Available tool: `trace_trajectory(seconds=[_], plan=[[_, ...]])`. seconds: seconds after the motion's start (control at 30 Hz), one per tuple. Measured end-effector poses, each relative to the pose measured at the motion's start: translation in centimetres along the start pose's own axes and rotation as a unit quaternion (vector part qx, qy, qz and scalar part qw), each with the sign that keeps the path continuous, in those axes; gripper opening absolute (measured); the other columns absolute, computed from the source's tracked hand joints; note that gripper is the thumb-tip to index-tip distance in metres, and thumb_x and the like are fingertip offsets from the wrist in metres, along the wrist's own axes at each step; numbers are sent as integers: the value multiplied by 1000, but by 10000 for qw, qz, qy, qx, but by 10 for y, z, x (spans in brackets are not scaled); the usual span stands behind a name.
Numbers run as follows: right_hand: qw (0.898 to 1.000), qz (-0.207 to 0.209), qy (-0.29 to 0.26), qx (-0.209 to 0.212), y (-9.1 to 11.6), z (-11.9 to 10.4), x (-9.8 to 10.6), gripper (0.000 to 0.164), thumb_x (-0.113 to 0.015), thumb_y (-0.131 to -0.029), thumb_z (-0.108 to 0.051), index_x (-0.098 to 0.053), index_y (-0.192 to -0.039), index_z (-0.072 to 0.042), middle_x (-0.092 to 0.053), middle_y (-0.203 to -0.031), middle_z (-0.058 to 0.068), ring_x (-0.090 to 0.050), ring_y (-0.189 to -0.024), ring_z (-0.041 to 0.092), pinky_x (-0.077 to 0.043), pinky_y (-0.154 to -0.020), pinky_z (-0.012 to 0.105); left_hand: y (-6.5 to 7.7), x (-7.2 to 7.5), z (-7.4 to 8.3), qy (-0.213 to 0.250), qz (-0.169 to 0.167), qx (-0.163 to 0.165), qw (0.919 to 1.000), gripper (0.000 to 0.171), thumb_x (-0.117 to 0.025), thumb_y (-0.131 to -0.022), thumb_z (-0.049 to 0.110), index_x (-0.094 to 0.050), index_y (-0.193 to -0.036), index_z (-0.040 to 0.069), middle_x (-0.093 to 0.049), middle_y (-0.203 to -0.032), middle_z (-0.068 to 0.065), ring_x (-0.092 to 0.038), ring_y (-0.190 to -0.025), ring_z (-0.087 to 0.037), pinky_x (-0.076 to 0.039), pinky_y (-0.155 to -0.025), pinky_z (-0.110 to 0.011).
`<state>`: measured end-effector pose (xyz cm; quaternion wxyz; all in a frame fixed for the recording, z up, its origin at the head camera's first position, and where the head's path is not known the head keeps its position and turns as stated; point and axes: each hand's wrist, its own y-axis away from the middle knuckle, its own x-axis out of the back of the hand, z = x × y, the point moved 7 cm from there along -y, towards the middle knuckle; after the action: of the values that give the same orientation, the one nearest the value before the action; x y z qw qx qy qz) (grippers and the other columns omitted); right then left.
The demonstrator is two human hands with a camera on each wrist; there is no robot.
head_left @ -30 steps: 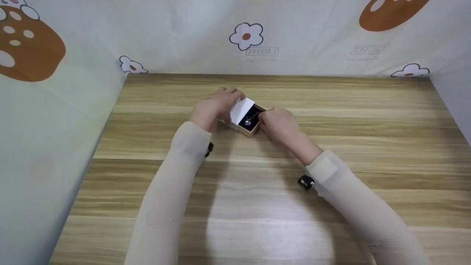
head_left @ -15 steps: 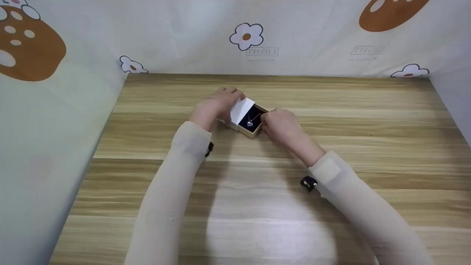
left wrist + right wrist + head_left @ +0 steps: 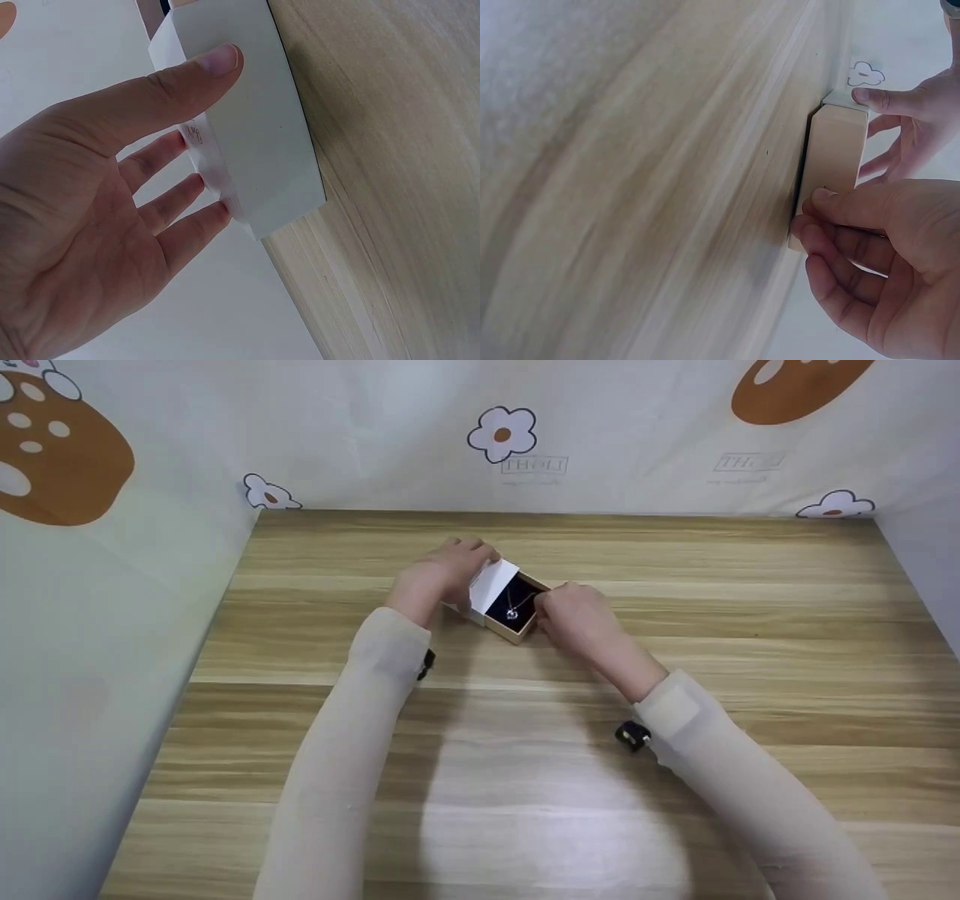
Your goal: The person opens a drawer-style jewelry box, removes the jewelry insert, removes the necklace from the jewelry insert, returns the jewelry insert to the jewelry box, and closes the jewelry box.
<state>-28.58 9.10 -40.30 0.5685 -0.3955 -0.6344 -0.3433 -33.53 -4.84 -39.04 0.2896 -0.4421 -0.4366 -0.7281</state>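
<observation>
A small jewelry box lies on the table, its tan inner drawer (image 3: pixel 504 631) partly out of a white sleeve (image 3: pixel 493 583). Inside the drawer, a necklace (image 3: pixel 512 613) with a clear pendant rests on black lining. My left hand (image 3: pixel 442 574) holds the sleeve, thumb on one side and fingers on the opposite side, as the left wrist view shows on the white sleeve (image 3: pixel 255 112). At the drawer's outer end, my right hand (image 3: pixel 581 619) pinches with thumb and curled index finger. In the right wrist view its fingertips cover what exactly they pinch on the drawer (image 3: pixel 832 150).
The box sits toward the back of a wood-grain table (image 3: pixel 525 720). Behind it rises a pale wall covering (image 3: pixel 375 435) with flower prints, and another pale covering (image 3: pixel 112 660) borders the left side. Black wrist cameras hang below both cuffs.
My right hand has moved slightly right and toward me, drawing the drawer a little farther out of the sleeve. More of the necklace and lining shows. The left hand has stayed put.
</observation>
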Motion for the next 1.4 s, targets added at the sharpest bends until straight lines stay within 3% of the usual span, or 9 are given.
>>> trace_trajectory(seconds=[0.37, 1.4], plan=[[9999, 154, -27, 57, 3, 1, 1, 15, -66, -88, -9, -66, -72, -7, -70, -77, 14, -65, -69, 33, -56, -62, 48, -1, 0, 0, 10, 8, -22, 10000, 92, -84, -69, 0, -40, -149, 16, -37, -155, -9, -30, -146, -34, -32, -120, -50], [9998, -71, -209, 15, 9, 5, 2, 15, -70, -89, -15, -68, -76, -8, -71, -81, 12, -66, -75, 32, -56, -65, 46, 0, 0, 0, 61, -34, 21, 10000, 91, -82, -71, -3, -40, -149, 17, -36, -156, -8, -29, -146, -32, -33, -120, -49]])
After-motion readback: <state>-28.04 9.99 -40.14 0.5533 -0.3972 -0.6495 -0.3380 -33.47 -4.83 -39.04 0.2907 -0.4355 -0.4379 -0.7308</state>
